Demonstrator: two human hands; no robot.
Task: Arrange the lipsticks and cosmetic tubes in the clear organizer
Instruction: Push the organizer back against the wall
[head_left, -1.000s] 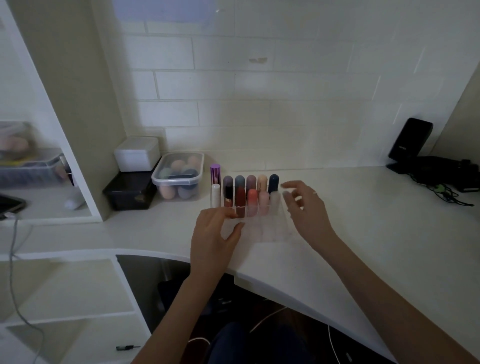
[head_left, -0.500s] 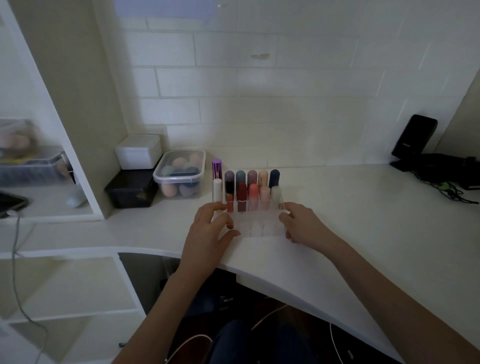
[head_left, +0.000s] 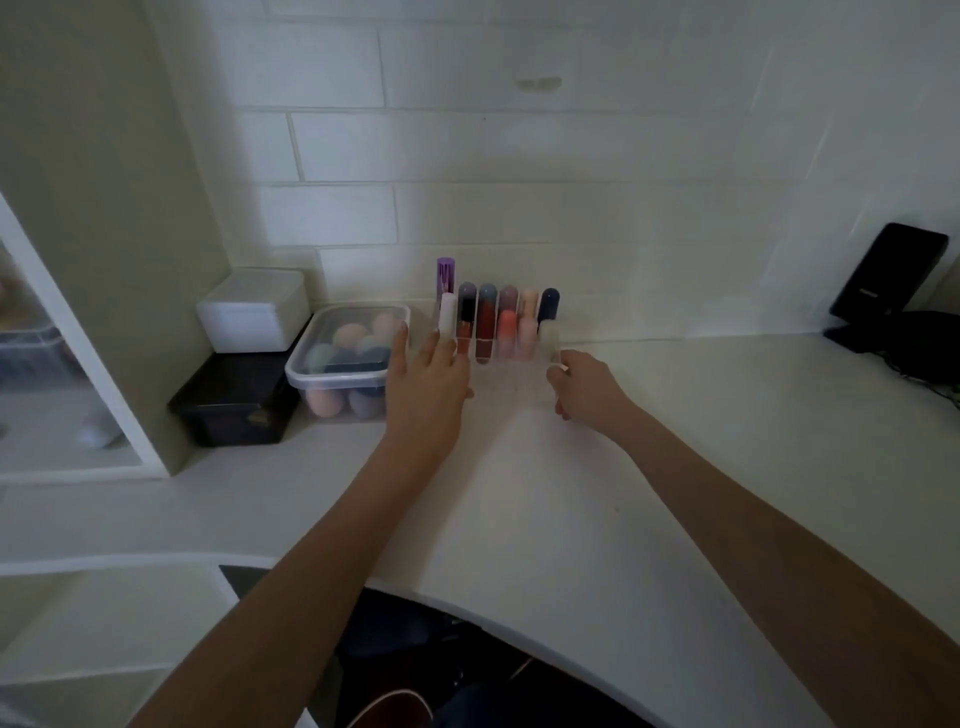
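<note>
Two hands flank the clear organizer (head_left: 511, 382) at the centre of the frame: your left hand (head_left: 426, 387) lies flat with fingers spread against its left side, and your right hand (head_left: 584, 392) curls loosely at its right edge, gripping nothing I can make out. With the lipsticks (head_left: 498, 322) standing upright in the rear slots, this looks like final positioning, so nudge gently to keep them standing. Compared with half a second ago, the organizer sits further back toward the tiled wall (head_left: 571, 156), just beside the sponge tub (head_left: 345, 361), and your arms reach out straighter.

Clear organizer (head_left: 511, 387) sits near the counter's (head_left: 675, 467) back edge at the wall, two rear rows holding upright lipsticks and tubes (head_left: 506, 322) in purple, white, red, coral, pink, navy; front compartments look empty.
</note>
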